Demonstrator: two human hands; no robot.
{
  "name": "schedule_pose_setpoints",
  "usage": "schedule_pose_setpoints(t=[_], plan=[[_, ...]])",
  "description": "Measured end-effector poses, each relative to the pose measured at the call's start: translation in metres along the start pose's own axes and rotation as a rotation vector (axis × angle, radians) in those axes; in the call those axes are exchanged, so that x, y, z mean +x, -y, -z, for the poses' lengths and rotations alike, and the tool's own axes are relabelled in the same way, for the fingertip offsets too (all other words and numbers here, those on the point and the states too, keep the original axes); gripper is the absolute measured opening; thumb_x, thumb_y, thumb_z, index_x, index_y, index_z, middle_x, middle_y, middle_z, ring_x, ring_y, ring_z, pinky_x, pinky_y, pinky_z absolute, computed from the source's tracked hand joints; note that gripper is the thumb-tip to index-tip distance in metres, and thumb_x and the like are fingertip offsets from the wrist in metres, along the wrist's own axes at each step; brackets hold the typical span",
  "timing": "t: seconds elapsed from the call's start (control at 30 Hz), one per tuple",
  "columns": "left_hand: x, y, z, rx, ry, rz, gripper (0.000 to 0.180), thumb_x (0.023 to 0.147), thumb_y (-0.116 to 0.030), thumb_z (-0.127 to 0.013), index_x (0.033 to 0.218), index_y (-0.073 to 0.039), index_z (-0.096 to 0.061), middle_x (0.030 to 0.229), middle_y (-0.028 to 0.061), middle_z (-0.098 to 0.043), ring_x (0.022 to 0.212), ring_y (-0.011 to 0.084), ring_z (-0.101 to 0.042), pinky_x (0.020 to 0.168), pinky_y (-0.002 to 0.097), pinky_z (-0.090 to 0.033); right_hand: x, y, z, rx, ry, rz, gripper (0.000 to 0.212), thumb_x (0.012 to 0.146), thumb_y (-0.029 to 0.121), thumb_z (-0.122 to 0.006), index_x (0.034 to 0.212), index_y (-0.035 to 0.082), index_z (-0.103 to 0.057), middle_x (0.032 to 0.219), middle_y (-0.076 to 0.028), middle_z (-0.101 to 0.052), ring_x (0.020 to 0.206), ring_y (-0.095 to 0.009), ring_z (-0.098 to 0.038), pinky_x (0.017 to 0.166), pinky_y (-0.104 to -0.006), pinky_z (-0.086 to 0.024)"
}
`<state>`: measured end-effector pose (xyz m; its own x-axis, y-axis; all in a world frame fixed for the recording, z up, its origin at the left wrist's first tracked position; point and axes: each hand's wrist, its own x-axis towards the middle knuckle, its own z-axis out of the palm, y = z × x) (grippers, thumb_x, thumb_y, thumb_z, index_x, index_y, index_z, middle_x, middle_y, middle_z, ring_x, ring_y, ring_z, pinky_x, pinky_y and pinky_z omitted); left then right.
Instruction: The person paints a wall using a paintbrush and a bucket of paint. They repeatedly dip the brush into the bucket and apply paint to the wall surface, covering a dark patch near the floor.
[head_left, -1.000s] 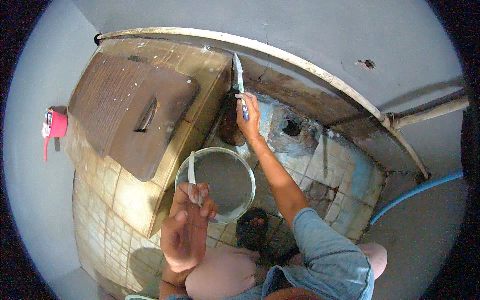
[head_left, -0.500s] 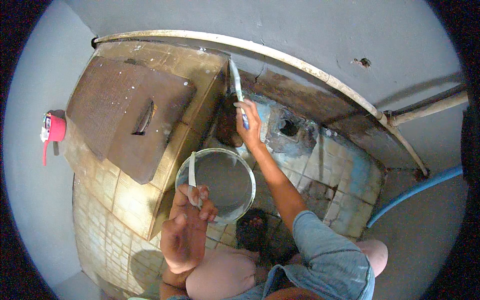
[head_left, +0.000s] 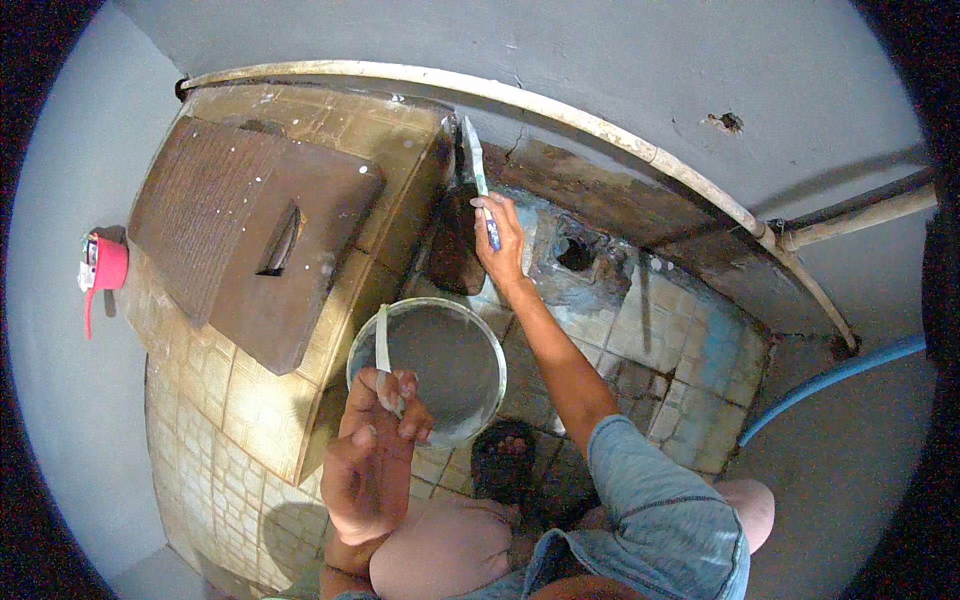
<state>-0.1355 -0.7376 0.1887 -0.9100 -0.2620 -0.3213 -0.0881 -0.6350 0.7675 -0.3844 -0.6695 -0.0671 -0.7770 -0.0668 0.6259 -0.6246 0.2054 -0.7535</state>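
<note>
My right hand [head_left: 500, 235] stretches forward, its fingers closed on a paintbrush [head_left: 474, 155] with a pale, blue-ended handle. The brush points away from me, its far end at the corner where the tiled block meets the wall. Palm up, my left hand [head_left: 375, 440] has its fingers curled round the pale handle [head_left: 383, 345] of a bucket. This round bucket [head_left: 503, 375] has a whitish, smeared rim and grey paint-like contents. It is beside the tiled block, below my right forearm.
On the tiled block [head_left: 350, 310] lies a brown board [head_left: 270, 325] with a slot. A pale pipe [head_left: 590, 120] runs along the grey wall. A floor drain hole [head_left: 575, 253], a blue hose [head_left: 830, 378] and a pink dipper [head_left: 108, 264] are also around me.
The brush tip has shifted slightly at the wall corner, with my right hand still gripping it. The bucket appears slightly farther left, and the view has shifted a little.
</note>
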Motion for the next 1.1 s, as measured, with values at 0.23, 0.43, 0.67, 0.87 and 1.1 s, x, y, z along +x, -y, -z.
schedule_pose_setpoints(t=[0.23,0.43,0.67,0.87,1.1], plan=[[-0.002,0.003,0.002,-0.022,-0.001,0.029,0.045,0.076,-0.043,-0.061,0.103,-0.011,-0.045,0.108,0.0050,-0.044,0.082,0.0147,-0.039,0.080,0.0306,-0.031,0.010,-0.004,-0.008,-0.029,0.044,0.105,0.023,0.084,-0.005,-0.061,0.105,0.004,-0.062,0.104,-0.018,-0.060,0.101,-0.036,-0.060,0.086,-0.0403,-0.049],[-0.002,0.001,0.000,-0.033,-0.010,0.050,0.045,0.076,-0.041,-0.061,0.104,-0.011,-0.045,0.108,0.0049,-0.044,0.083,0.0141,-0.040,0.081,0.0304,-0.032,0.006,-0.002,-0.002,0.003,0.018,0.022,0.022,0.084,-0.003,-0.061,0.105,0.005,-0.062,0.106,-0.019,-0.060,0.099,-0.038,-0.060,0.085,-0.0405,-0.049],[-0.001,0.001,-0.004,-0.016,-0.012,0.055,0.045,0.075,-0.041,-0.061,0.104,-0.011,-0.045,0.108,0.0052,-0.045,0.082,0.0140,-0.039,0.081,0.0300,-0.031,0.011,-0.011,0.000,-0.037,0.085,0.078,0.025,0.083,-0.002,-0.061,0.107,0.008,-0.062,0.109,-0.020,-0.059,0.103,-0.040,-0.059,0.087,-0.0425,-0.050],[-0.001,0.001,-0.001,-0.005,-0.004,0.026,0.044,0.076,-0.041,-0.060,0.104,-0.011,-0.045,0.107,0.0053,-0.045,0.082,0.0142,-0.038,0.080,0.0294,-0.030,0.001,0.002,0.004,-0.071,-0.004,0.020,0.020,0.085,-0.002,-0.062,0.104,0.005,-0.063,0.104,-0.018,-0.061,0.098,-0.037,-0.061,0.084,-0.0405,-0.049],[-0.002,0.000,0.000,-0.005,-0.005,0.041,0.045,0.076,-0.043,-0.060,0.104,-0.011,-0.045,0.107,0.0047,-0.044,0.082,0.0139,-0.038,0.078,0.0297,-0.031,-0.001,-0.003,-0.001,-0.108,0.054,0.074,0.020,0.084,-0.002,-0.062,0.103,0.006,-0.064,0.105,-0.017,-0.063,0.101,-0.037,-0.062,0.086,-0.0411,-0.050]])
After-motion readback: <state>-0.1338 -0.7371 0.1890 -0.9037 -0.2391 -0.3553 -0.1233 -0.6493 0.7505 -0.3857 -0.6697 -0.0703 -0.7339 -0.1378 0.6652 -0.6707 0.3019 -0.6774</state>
